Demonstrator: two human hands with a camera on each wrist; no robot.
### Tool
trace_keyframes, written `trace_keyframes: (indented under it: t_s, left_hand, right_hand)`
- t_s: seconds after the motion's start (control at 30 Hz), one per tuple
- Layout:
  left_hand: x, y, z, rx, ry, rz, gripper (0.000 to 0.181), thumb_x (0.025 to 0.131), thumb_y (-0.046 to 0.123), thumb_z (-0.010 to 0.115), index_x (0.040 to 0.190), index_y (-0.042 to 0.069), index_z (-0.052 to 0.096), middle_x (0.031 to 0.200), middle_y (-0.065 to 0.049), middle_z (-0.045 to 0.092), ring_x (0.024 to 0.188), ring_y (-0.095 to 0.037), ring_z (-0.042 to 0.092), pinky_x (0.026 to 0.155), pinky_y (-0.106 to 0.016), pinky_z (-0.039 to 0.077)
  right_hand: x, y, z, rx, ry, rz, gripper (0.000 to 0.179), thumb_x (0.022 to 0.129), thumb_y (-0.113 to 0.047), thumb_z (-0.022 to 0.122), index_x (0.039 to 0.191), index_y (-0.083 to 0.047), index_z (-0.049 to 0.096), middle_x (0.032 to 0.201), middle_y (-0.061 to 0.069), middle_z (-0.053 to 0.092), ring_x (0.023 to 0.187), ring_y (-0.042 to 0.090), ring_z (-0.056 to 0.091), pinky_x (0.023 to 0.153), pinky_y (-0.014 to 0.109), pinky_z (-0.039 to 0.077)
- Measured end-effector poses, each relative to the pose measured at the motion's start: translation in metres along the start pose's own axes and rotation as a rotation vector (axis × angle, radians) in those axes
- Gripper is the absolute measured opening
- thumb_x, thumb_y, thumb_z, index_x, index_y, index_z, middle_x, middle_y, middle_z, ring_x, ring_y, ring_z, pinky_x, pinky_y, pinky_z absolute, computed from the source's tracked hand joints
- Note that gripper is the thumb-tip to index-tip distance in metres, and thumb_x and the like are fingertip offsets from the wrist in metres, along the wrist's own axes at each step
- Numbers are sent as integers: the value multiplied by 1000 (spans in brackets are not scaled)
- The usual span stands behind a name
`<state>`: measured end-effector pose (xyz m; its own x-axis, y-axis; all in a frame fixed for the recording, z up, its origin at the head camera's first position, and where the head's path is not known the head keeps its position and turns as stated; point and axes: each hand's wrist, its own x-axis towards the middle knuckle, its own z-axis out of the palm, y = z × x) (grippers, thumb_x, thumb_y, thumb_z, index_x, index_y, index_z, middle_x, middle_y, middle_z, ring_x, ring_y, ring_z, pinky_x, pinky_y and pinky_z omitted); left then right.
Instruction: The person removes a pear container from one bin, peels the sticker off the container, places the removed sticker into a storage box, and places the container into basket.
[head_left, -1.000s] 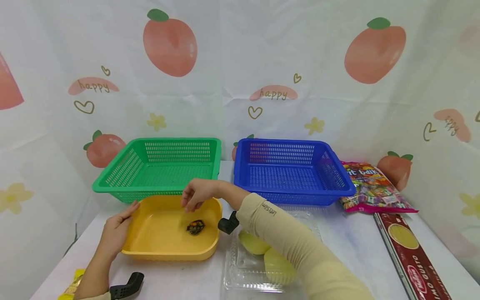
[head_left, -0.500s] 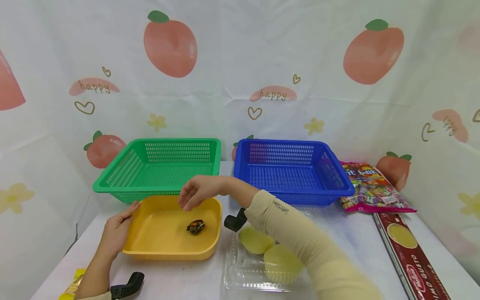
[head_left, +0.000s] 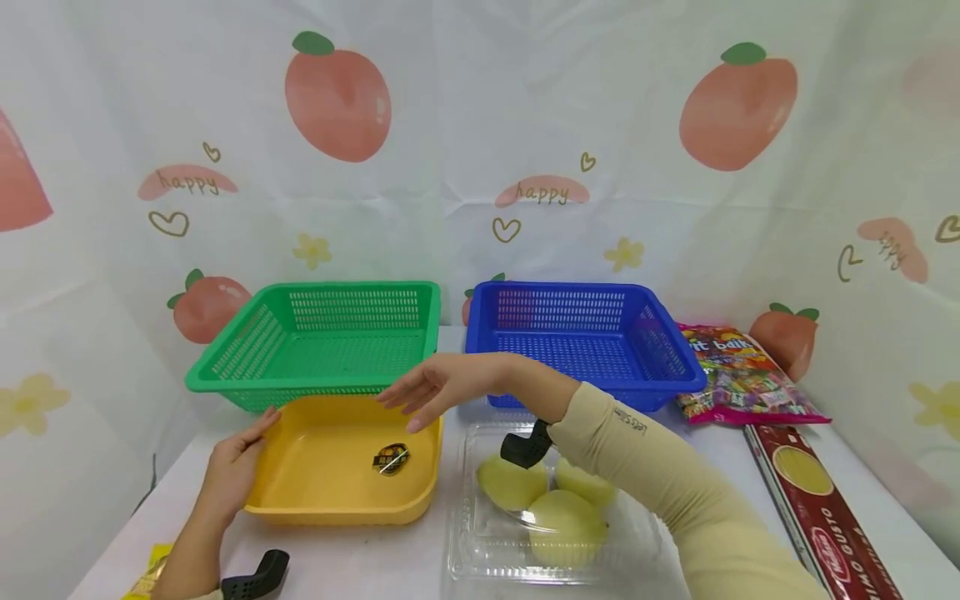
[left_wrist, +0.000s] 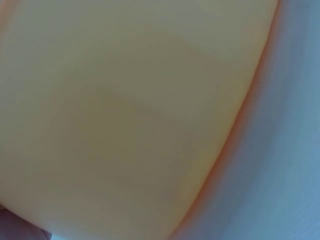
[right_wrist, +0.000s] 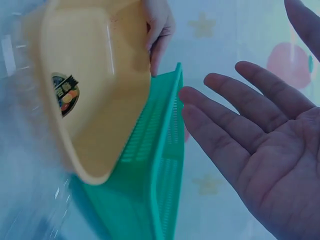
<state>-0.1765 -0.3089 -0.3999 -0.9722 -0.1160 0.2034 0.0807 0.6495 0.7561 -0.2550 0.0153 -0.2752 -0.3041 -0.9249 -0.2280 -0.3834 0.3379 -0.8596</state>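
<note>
A yellow plastic basin [head_left: 330, 467] stands on the table, a dark round label [head_left: 392, 458] on its inside floor. My left hand [head_left: 234, 467] grips the basin's left rim; in the right wrist view its fingers bend over that rim. Only the blurred basin wall [left_wrist: 125, 125] fills most of the left wrist view. Above the basin's right rim hovers my right hand [head_left: 457, 385], its fingers extended and holding nothing. The right wrist view shows the palm of the right hand [right_wrist: 265, 135] with the fingers spread.
Behind stand a green basket [head_left: 345, 362] and a blue basket [head_left: 558, 350]. A clear plastic box [head_left: 487, 558] with yellow-green round fruit [head_left: 567, 525] lies under my right arm. Farther right are a candy bag [head_left: 735, 375] and a red-brown box [head_left: 817, 508]; a yellow packet [head_left: 147, 575] is front left.
My right hand has moved right across the basin toward its right rim, and its fingers have straightened. The left hand has stayed on the left rim. More of the fruit now shows.
</note>
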Motion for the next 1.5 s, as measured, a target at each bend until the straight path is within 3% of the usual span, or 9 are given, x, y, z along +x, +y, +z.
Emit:
trace_keyframes:
  t_s: [0.13,0.3,0.4,0.47,0.57,0.8,0.97,1.17,1.5]
  left_hand:
    - [0,0,-1,33,4,-28,42,101,16,28,135,-1,45,142,-14,37,133,-34,32,84,11,16]
    - [0,4,-2,44,20,-74,44,102,22,30,136,-1,43,142,-19,37,131,-41,33,111,-21,28]
    - [0,7,-2,35,34,-88,45,102,25,31,136,-1,43,141,-20,37,130,-44,33,105,-54,28]
    - [0,9,-2,29,39,-78,45,102,26,32,136,-1,44,141,-20,37,130,-45,33,104,-56,29]
    - [-1,13,-1,32,56,-41,45,102,27,32,135,1,46,142,-16,37,131,-41,34,104,-54,30]
    - [-2,30,6,-16,100,142,39,101,21,38,130,0,52,135,23,40,110,28,28,87,8,25]
    - [-7,49,16,-33,66,274,36,99,18,43,129,2,54,136,22,42,116,26,27,89,8,22]
    - [-13,69,28,-20,27,353,38,97,16,47,134,4,50,139,-19,47,116,29,24,91,8,19]
    - [-20,85,44,80,-29,376,46,97,22,50,142,16,41,142,-10,46,127,-1,40,94,4,25]
  right_hand:
    - [-22,1,3,3,3,-18,57,89,-9,61,141,-8,40,147,5,41,133,15,42,106,26,38]
    - [-48,5,5,19,1,-25,59,89,-7,61,143,-5,36,149,6,37,137,19,36,110,29,34]
    - [-61,7,5,17,13,-25,59,89,-8,60,143,-6,36,149,6,37,137,18,36,111,28,33]
    - [-70,7,4,16,28,-28,59,89,-8,60,143,-7,36,149,7,37,137,18,35,111,29,32]
    - [-83,7,4,17,52,-35,61,88,-8,62,143,-6,36,149,8,36,138,20,34,113,34,29]
    - [-114,17,7,26,70,-86,62,89,-12,61,143,-1,33,151,11,32,141,24,27,115,39,24]
    - [-134,28,10,46,102,-135,63,89,-15,62,142,4,33,150,17,32,141,30,26,114,42,24]
    - [-153,40,14,49,148,-147,61,90,-13,60,141,6,32,150,19,31,140,34,25,114,34,27]
    - [-173,56,32,115,209,-174,59,91,-7,57,141,6,31,149,17,33,139,13,31,113,24,28]
